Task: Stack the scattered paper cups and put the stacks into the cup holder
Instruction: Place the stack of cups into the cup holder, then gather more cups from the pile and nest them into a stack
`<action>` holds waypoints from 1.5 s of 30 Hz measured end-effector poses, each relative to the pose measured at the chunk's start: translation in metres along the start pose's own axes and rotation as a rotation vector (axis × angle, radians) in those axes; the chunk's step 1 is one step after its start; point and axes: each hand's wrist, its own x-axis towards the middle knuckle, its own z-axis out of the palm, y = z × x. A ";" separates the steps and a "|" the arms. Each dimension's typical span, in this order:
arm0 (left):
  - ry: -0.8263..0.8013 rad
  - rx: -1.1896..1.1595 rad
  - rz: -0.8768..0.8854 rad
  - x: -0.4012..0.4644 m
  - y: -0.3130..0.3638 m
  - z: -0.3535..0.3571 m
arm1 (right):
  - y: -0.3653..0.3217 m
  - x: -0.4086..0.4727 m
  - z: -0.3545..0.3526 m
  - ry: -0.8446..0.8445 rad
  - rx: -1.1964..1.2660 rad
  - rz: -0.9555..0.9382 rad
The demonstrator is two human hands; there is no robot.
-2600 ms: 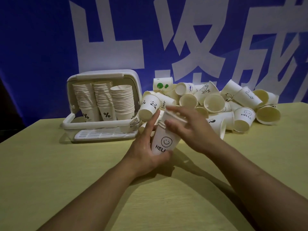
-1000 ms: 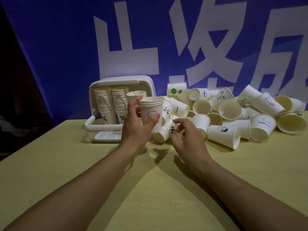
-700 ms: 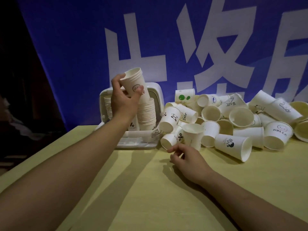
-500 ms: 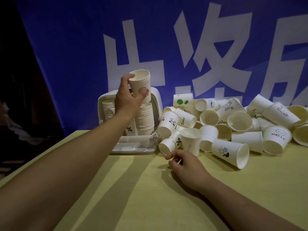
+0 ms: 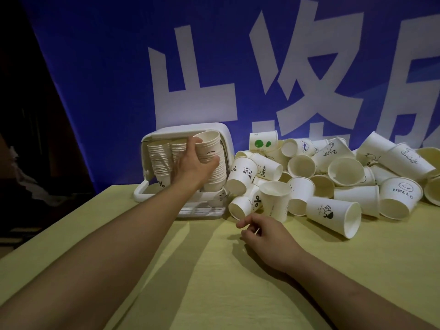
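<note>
Paper cup stack (image 5: 209, 146) upright, mouth up, left hand (image 5: 192, 163) fingers clamped round it.

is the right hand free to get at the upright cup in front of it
Probably yes: the right hand holds nothing and lies on the table just short of the upright cup, with nothing between them.

The left hand (image 5: 193, 164) has carried its short stack (image 5: 209, 148) from mid-surface up and down onto the right-hand column inside the holder (image 5: 152, 139) (11 o'clock); the right hand (image 5: 263, 231) let go, dropping to the surface (image 5: 214, 294) beside the pile (image 5: 333, 177).
</note>
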 end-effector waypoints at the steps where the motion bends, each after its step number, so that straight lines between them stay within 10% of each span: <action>1: -0.001 0.005 0.004 0.000 0.002 -0.001 | -0.001 0.000 0.000 -0.002 0.003 0.001; 30: -0.038 0.285 0.222 0.005 0.000 0.000 | -0.002 -0.003 -0.006 -0.045 0.030 0.004; 45: -0.111 0.164 0.037 -0.016 0.002 0.010 | -0.004 -0.004 -0.007 -0.050 0.014 -0.001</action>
